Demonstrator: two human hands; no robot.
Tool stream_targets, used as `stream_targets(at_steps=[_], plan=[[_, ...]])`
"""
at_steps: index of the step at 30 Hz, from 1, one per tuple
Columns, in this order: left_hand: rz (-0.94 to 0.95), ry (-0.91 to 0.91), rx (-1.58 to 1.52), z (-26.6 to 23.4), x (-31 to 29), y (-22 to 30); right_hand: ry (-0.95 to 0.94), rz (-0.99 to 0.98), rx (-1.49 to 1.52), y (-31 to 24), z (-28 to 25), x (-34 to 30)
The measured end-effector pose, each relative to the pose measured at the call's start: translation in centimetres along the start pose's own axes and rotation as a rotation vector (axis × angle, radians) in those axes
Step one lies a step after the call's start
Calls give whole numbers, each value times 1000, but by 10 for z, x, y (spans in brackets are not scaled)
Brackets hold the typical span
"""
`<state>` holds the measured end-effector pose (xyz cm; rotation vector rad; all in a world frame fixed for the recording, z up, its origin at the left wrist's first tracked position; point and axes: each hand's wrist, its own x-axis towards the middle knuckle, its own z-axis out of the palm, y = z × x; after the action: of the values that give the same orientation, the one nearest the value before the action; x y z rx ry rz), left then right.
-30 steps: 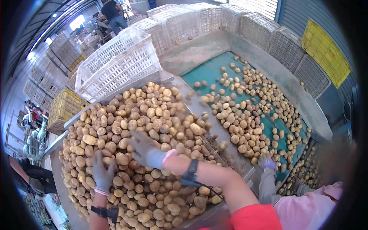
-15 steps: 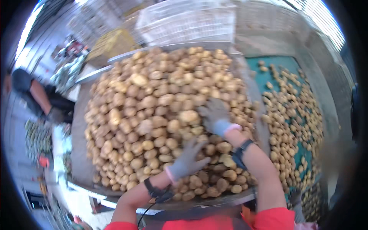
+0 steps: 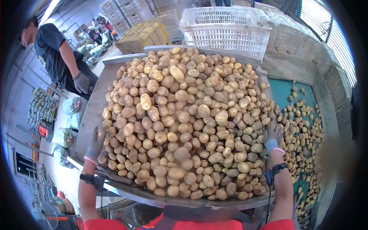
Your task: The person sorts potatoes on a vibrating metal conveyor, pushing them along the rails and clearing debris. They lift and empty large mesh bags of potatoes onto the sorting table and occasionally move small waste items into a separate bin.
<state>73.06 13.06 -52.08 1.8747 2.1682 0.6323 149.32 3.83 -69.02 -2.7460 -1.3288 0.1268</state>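
Note:
A broad heap of potatoes (image 3: 184, 126), brown and yellowish with some soil on them, covers a metal sorting table (image 3: 86, 115). My left hand (image 3: 96, 143), in a grey glove, lies along the heap's left edge with its fingers stretched out beside the outer potatoes. On the opposite side, my right hand (image 3: 273, 136), gloved the same way, rests against the potatoes at the heap's right edge, fingers apart. Neither hand grips a potato. Both wrists carry dark straps with a small device.
Right of the table, a green conveyor belt (image 3: 281, 92) carries many potatoes. White plastic crates (image 3: 226, 36) and a yellow crate (image 3: 145, 36) stand behind. A person (image 3: 63, 57) in dark clothes and a grey glove stands at left. Filled sacks (image 3: 63, 138) lie on the floor.
My hands have moved apart from the middle of the heap, the left to its left edge and the right to its right edge. The view has shifted, showing more of the other person.

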Motion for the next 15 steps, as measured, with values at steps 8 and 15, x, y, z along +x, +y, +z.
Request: stream_targets(at_steps=[8,15], plan=[[147,-392,371,37,1,-88,71,-645,460,-127,-35,-104],[137,-667,104,50,-51,47,-436,-1342,556,-203,-53,-203]])
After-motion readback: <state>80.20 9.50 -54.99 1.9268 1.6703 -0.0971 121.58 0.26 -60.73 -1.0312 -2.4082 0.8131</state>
